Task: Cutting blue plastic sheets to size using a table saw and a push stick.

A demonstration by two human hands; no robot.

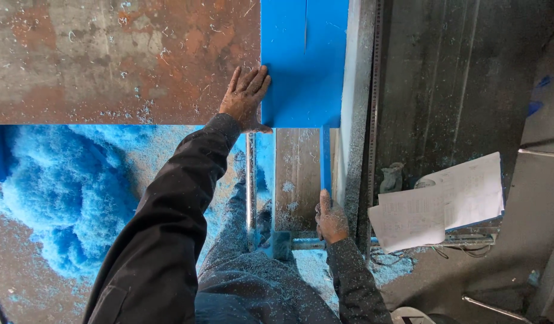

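A worker's left hand (245, 99) lies flat, fingers spread and clamped on nothing, pressing the left edge of a bright blue plastic sheet (301, 66) where it meets a rusty steel table (109, 60). The sheet sits at twelve o'clock in the view, running up out of sight. The right hand (331, 221), at about five o'clock from the left, rests against the lower end of a narrow blue strip (325, 159) beside a grey fence rail (356, 108); the fingers are curled, but whether they close on the strip cannot be told. Just below it lies a metal crossbar (307, 243). At nine o'clock a heap of blue plastic shavings (61, 192) covers the floor, and dust coats the dark sleeves. At three o'clock, well apart from both hands, printed paper sheets (445, 201) rest on a grey machine surface.
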